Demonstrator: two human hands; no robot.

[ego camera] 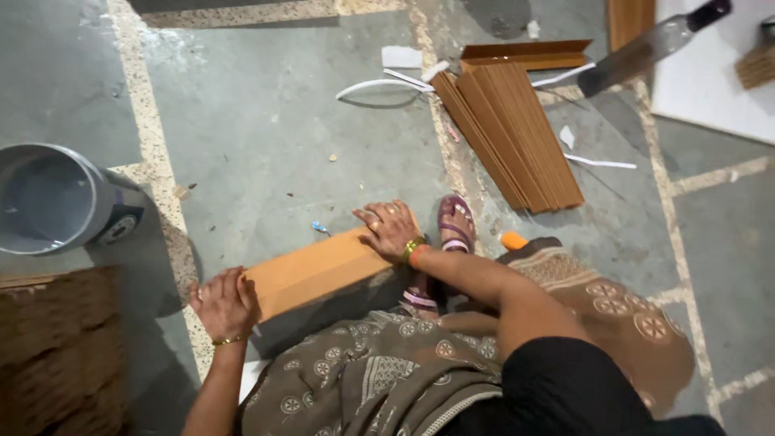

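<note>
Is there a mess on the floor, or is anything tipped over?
Yes. White strips and small scraps lie scattered on the floor beside the stack of brown boards. The grey bucket lies tipped on its side. Both hands press one orange board.

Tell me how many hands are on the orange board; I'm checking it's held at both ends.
2: the left hand grips the orange board at its near-left end, the right hand presses flat on its far-right end.
</note>
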